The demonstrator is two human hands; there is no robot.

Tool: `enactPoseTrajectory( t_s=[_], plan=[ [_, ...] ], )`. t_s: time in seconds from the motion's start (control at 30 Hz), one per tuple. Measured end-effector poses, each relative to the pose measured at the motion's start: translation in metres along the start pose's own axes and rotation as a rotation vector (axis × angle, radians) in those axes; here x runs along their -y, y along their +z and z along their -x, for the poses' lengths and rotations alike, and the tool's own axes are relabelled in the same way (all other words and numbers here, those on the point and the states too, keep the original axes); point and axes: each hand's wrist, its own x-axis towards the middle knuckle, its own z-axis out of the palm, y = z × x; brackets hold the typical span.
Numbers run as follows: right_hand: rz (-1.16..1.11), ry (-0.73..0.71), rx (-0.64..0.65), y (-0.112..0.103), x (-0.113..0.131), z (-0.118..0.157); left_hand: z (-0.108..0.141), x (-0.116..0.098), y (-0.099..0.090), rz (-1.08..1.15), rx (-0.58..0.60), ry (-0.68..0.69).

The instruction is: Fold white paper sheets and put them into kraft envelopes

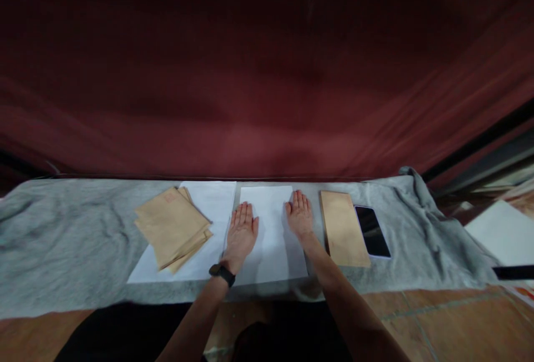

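Note:
A white sheet of paper lies lengthwise in front of me on the grey cloth. My left hand rests flat with fingers stretched along its left edge, close to a second stretch of white paper. At the sheet's right edge my right hand also lies flat, its thumb a little apart. Neither hand holds anything. On the left paper sits a loose, fanned pile of brown envelopes. To the right of my right hand is a neater stack of brown envelopes.
A dark-screened phone lies beside the right stack. The grey cloth covers a narrow surface, with a dark red panel rising behind it. Tiled floor shows below, and a white flat object is at far right.

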Motion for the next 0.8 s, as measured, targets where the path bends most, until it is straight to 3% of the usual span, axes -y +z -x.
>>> enactPoseTrajectory(
  t_s=[0.13, 0.33, 0.47, 0.8],
  plan=[
    [-0.07, -0.082, -0.012, -0.009, 0.016, 0.025, 0.036, -0.02, -0.009, -0.016, -0.007, 0.073],
    [-0.157, -0.343, 0.119, -0.021, 0.049, 0.094, 0.07, -0.042, -0.012, -0.066, 0.068, 0.237],
    [-0.128, -0.304, 0.102, -0.026, 0.046, 0.114, 0.079, -0.043, -0.013, -0.089, 0.044, 0.229],
    [-0.019, -0.224, 0.03, -0.04, 0.021, 0.121, 0.088, -0.034, -0.025, -0.038, 0.017, 0.105]
  ],
)
